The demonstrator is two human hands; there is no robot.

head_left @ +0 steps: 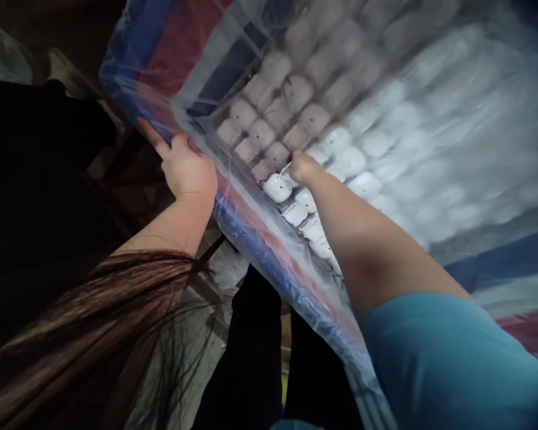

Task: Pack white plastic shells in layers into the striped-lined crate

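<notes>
A big blue, red and white striped bag (pixel 174 54), lined with see-through plastic, holds rows of small white rounded pieces (pixel 262 134), some with thin dark wires. My left hand (pixel 188 167) is closed on the bag's near-left rim, one finger lying along it. Inside the bag, my right hand (pixel 303 167) pinches something thin and whitish, just above one brighter white rounded piece (pixel 278 188). Whether the two are joined I cannot tell. My right fingertips are mostly hidden behind the hand.
Strands of long hair (pixel 103 316) hang across my left forearm. My legs in black trousers (pixel 251 352) are below the bag's near edge. Crumpled whitish plastic (pixel 226 263) lies on the floor, and a large dark shape (pixel 40 179) is on the left.
</notes>
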